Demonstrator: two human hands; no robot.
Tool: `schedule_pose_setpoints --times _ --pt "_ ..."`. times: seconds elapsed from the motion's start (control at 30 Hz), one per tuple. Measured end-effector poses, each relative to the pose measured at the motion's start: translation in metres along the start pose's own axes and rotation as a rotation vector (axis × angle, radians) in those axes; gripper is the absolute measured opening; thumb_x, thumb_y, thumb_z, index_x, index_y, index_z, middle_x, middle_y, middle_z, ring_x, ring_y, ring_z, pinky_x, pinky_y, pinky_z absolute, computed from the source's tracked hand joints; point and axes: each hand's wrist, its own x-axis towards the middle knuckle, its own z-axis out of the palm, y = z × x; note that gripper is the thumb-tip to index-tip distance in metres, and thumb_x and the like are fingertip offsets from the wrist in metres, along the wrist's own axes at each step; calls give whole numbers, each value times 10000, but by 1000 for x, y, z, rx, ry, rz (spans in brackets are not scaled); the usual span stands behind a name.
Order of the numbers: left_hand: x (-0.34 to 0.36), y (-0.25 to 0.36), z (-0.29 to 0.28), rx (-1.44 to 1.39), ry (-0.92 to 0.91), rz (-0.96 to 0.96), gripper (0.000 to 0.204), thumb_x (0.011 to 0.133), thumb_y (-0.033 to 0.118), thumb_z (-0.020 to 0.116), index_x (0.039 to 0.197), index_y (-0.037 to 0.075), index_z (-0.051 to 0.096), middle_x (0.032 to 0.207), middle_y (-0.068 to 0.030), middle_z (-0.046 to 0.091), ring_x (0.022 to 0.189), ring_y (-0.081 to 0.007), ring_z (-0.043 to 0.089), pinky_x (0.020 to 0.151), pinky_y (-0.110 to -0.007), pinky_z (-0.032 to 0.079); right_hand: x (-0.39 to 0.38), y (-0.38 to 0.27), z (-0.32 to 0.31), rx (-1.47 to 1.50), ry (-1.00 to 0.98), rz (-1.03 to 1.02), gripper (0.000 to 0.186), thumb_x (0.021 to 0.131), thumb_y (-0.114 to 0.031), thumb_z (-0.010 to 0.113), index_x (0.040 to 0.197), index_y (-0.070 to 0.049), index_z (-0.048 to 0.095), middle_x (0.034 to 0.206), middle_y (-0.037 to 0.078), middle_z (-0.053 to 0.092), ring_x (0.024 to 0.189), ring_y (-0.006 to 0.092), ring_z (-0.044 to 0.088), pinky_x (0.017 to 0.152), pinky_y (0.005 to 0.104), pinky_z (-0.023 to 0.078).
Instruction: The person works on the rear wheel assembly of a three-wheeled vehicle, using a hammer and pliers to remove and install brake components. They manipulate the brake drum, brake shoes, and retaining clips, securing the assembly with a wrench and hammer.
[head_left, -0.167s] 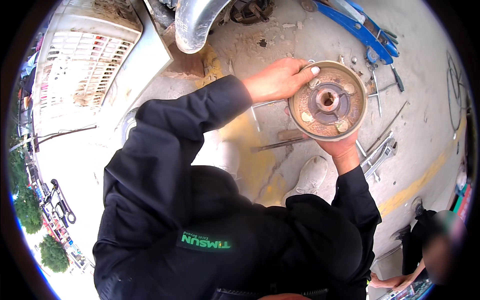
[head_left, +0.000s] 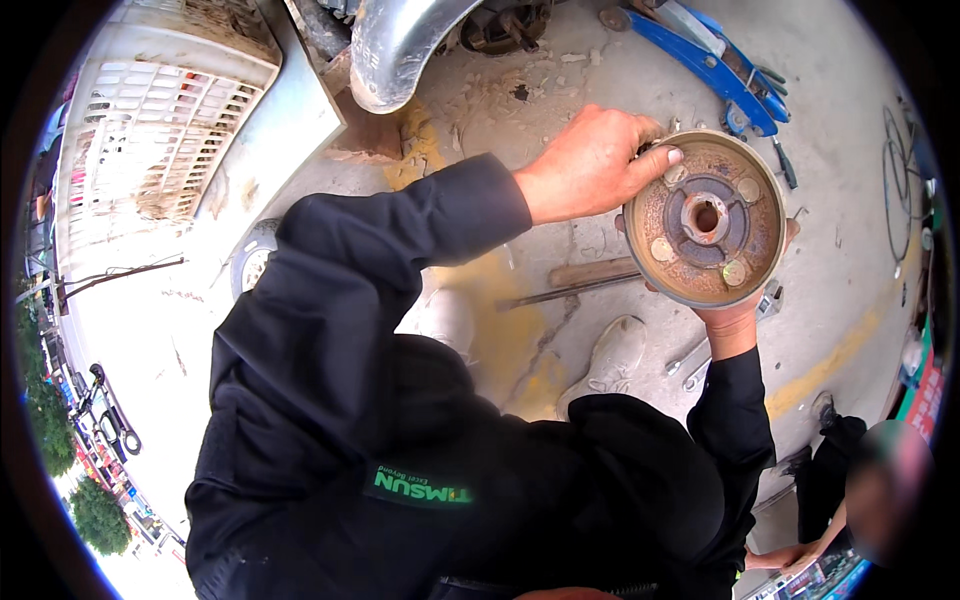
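A rusty round brake drum [head_left: 728, 205] is held up off the floor, its hollow side facing me. In its middle is a hub with a round hole, and several pale round spots ring the hub. My left hand [head_left: 598, 165] grips the upper-left rim, thumb over the edge and the other fingers partly hidden. From below, my right hand [head_left: 732, 325] supports the drum. Its fingertips show at the drum's right edge, and its palm is hidden behind the drum.
A blue floor jack [head_left: 700, 65] lies at the far right. Under the drum are spanners [head_left: 690, 370] and a long bar [head_left: 570, 292] beside a wooden piece. A white plastic crate [head_left: 165, 130] and silver curved fender [head_left: 385, 60] are far left; another person [head_left: 835, 480] is near right.
The brake drum has moved right and slightly nearer, both hands travelling with it. It now covers some of the tools that showed on the floor.
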Motion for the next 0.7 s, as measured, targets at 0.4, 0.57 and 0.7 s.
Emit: schedule_pose_setpoints --times 0.4,0.57,0.7 --pt "-51 -55 2 -893 -347 -771 822 967 679 325 1406 -14 379 1420 -161 453 1302 -241 462 1093 -423 376 14 -27 27 -814 185 231 871 871 -622 566 1471 -39 322 1408 143 469 1290 232 476 1056 382 406" --pt "-31 -35 -15 -896 -138 -410 663 957 425 598 1424 7 381 1383 -116 500 1262 -190 493 1074 -394 389 100 39 8 -1368 136 -411 1296 671 -409 866 1506 95 12 1412 263 411 1285 331 480 1078 366 394" --pt "-26 -74 -23 -830 16 -477 622 859 265 735 1323 -50 467 1238 -145 597 1161 -199 559 988 -340 454 120 84 19 -1506 362 -534 1287 613 -393 900 1486 125 108 1419 303 378 1313 394 441 1063 402 420"
